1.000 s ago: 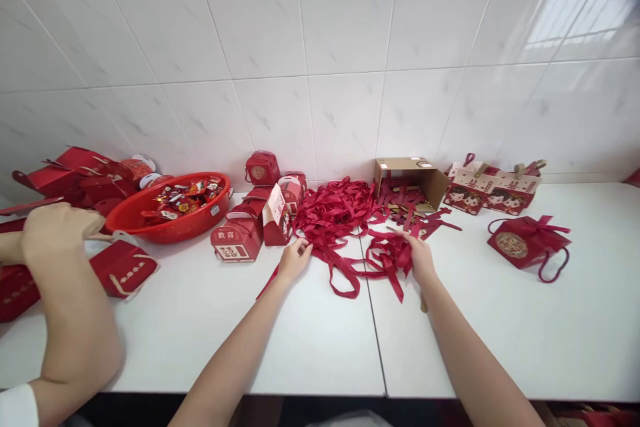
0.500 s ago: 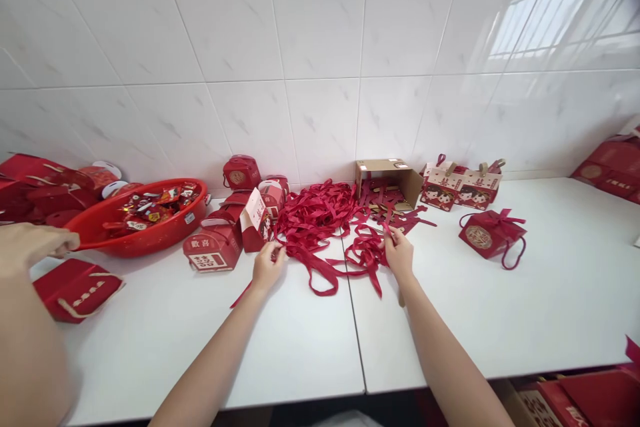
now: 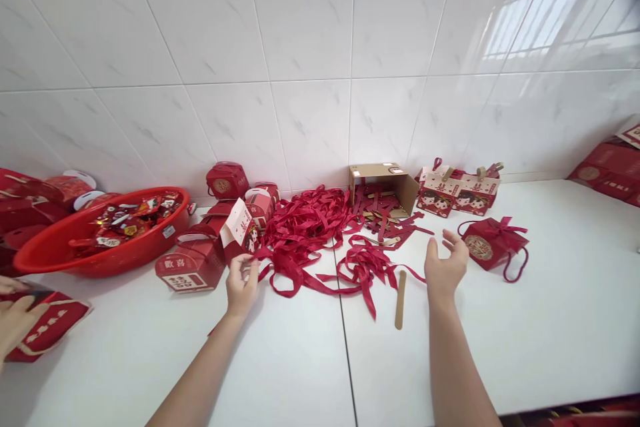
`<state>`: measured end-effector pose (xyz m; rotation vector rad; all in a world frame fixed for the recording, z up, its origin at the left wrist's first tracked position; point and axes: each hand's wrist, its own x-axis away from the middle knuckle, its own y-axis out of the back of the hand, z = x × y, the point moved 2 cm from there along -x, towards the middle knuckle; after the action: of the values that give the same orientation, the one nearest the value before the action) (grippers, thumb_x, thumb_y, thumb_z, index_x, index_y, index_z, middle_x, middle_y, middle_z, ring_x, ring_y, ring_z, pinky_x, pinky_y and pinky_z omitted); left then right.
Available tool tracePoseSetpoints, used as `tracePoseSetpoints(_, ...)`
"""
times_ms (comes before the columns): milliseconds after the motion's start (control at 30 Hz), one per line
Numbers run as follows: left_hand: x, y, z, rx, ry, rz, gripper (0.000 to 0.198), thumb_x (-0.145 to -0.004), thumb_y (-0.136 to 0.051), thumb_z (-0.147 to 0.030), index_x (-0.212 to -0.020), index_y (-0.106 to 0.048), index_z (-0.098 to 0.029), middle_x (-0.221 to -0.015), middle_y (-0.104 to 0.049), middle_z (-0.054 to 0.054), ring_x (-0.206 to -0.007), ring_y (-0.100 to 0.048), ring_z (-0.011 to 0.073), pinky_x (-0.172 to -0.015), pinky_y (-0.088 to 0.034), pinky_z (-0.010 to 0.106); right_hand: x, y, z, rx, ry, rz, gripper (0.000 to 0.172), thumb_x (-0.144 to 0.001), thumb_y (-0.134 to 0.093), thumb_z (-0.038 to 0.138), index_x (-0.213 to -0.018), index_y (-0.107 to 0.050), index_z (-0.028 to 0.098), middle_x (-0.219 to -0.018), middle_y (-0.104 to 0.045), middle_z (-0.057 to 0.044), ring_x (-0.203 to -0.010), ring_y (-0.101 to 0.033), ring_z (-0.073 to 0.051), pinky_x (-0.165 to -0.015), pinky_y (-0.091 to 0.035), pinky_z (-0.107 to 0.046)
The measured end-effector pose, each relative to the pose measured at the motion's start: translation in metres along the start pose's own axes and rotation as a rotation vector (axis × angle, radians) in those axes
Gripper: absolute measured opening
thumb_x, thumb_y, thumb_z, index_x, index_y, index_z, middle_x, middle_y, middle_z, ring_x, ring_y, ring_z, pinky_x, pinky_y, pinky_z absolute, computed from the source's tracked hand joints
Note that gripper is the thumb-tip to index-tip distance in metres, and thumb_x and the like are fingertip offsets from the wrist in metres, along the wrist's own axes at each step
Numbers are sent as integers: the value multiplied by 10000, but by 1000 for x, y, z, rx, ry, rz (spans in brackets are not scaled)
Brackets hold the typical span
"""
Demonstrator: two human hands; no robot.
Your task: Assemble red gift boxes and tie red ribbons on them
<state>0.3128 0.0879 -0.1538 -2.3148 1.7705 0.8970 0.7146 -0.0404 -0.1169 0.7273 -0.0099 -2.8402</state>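
Note:
A tangled heap of red ribbons (image 3: 305,230) lies on the white table (image 3: 525,333) by the tiled wall. My left hand (image 3: 241,285) pinches one end of a ribbon at the heap's left edge. My right hand (image 3: 445,265) hovers open, fingers spread, to the right of the ribbons and holds nothing. A flat wooden stick (image 3: 400,290) lies on the table just left of my right wrist. A red pouch-like gift box with a bow (image 3: 493,245) sits a little to the right of that hand.
A red basin of candy (image 3: 103,233) and several red gift boxes (image 3: 200,257) stand at the left. An open cardboard box (image 3: 383,183) and printed boxes (image 3: 457,192) line the wall. Another person's hand (image 3: 13,320) handles a flat red box at the far left.
My right hand let go of the ribbons, moved right and opened. My left hand drew leftward with a ribbon end. The wooden stick is now uncovered. The view shifted right.

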Motion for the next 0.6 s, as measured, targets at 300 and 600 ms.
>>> tracePoseSetpoints(300, 13, -26, -7, -60, -126, 329, 346, -784, -619, -361, -1089, -543, -216, -1088, -631, 89, -1057, -596, 250, -980, -444, 426, 3, -30, -60, 129, -3, 202, 292, -769, -440, 219, -954, -659, 161, -996, -592, -133, -888, -549, -253, -858, -426, -424)
tracePoseSetpoints(600, 13, -24, 6, -34, -59, 343, 382, -839, -559, -379, -1170, -460, -216, -1184, -585, 121, -1102, -586, 253, -901, -508, 417, 3, -73, -98, 234, 13, 456, 410, -794, -514, 295, -1164, -643, 176, -1243, -522, -160, -1071, -546, -295, -896, -424, -430)
